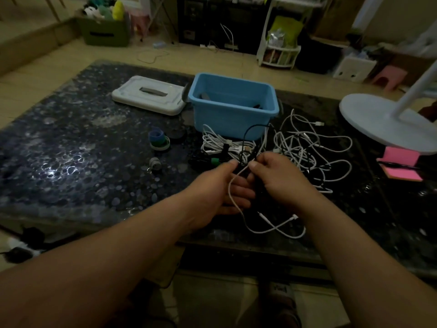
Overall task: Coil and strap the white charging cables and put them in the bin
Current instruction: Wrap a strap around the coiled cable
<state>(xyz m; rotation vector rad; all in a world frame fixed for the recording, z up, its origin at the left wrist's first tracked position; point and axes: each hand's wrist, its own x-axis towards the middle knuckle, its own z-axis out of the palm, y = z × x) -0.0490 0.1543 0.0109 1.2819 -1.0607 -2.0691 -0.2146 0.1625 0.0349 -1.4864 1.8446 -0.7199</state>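
Centre of frame: the left hand point(220, 185) and right hand point(281, 176) each pinch one white cable point(229, 189) between thumb and fingers, held close together, probably to start a coil; its free end trails toward lower centre over the table point(94, 150). Just above, a strapped white bundle point(222, 144) lies before the blue bin point(227, 119), not yet inside. Loose white cables point(309, 147) tangle at right centre. The bin holds dark shapes, too dim to name; its lid point(146, 95) rests at upper left, leaving it open for loading
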